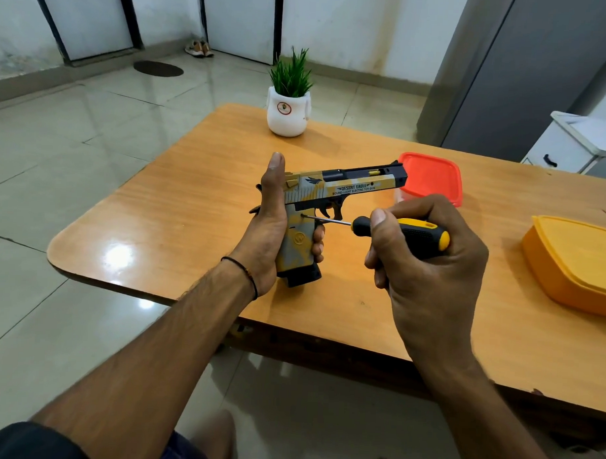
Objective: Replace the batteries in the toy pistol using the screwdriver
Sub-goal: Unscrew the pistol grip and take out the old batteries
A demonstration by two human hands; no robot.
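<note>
A yellow-and-grey toy pistol (347,186) stands upright above the wooden table (179,204), barrel pointing right. My left hand (271,224) grips its handle, thumb raised along the rear of the slide and fingers wrapped round the front of the grip. My right hand (428,254) holds a black-and-yellow screwdriver (404,233) by its handle. The thin metal shaft runs left and its tip sits on the upper part of the pistol's grip, just below the trigger guard.
A small plant in a white pot (287,115) stands at the table's far edge. Behind the pistol's muzzle sits a clear box with a red lid (430,179). An orange lidded box (578,263) lies at the right. Tiled floor surrounds the table.
</note>
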